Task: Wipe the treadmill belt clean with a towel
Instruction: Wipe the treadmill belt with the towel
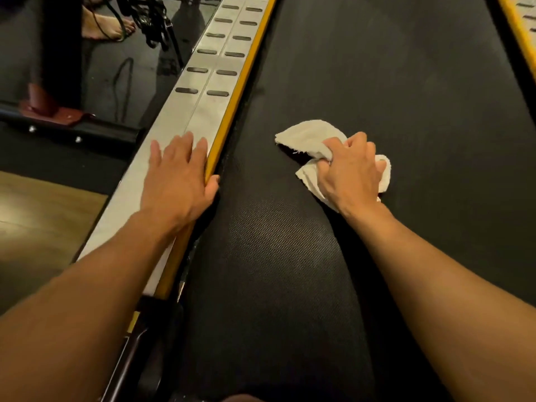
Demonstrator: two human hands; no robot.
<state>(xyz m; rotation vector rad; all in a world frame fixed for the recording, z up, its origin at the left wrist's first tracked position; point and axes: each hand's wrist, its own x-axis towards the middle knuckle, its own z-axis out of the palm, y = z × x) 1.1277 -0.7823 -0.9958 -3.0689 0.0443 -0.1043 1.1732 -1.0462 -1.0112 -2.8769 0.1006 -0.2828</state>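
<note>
The black treadmill belt (391,82) runs from near me to the top of the view. A crumpled white towel (310,137) lies on it near the middle. My right hand (352,172) is closed on the towel and presses it onto the belt, covering the towel's near part. My left hand (181,175) rests flat on the grey left side rail (208,79), fingers spread, with its thumb hooked over the yellow edge strip (243,76) beside the belt.
The grey rail carries several dark oval grip pads. A second yellow-edged rail (519,30) borders the belt at the top right. Left of the treadmill are a dark floor, a black machine frame (72,132), a cable and a person's bare foot (107,24).
</note>
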